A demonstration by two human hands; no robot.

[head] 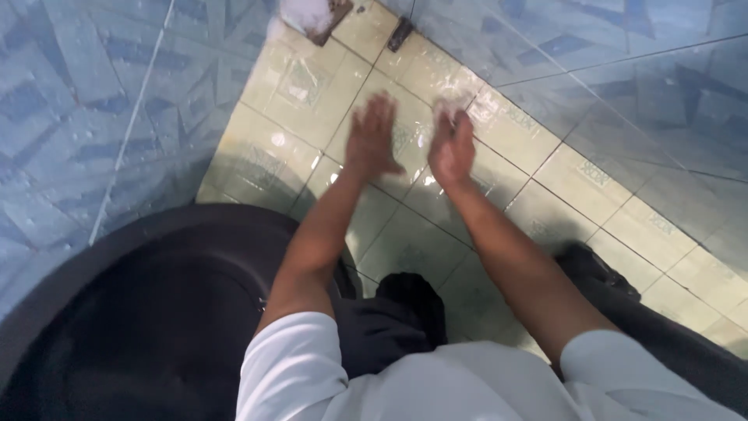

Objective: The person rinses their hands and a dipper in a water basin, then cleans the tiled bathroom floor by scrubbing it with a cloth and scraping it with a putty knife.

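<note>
My left hand (372,137) and my right hand (453,146) are held out in front of me above a wet, cream-tiled floor (273,148), palms turned toward each other and a small gap between them. Both are blurred by motion. The left hand's fingers are spread and hold nothing. White foam clings to the fingertips of the right hand; whether it holds anything I cannot tell. My arms reach out from short white sleeves.
A large black round tub (140,312) stands at the lower left against a blue patterned tile wall (86,101). Another blue tiled wall (639,86) rises on the right. A foamy brown block (315,17) lies at the far corner, a small dark piece (400,34) beside it.
</note>
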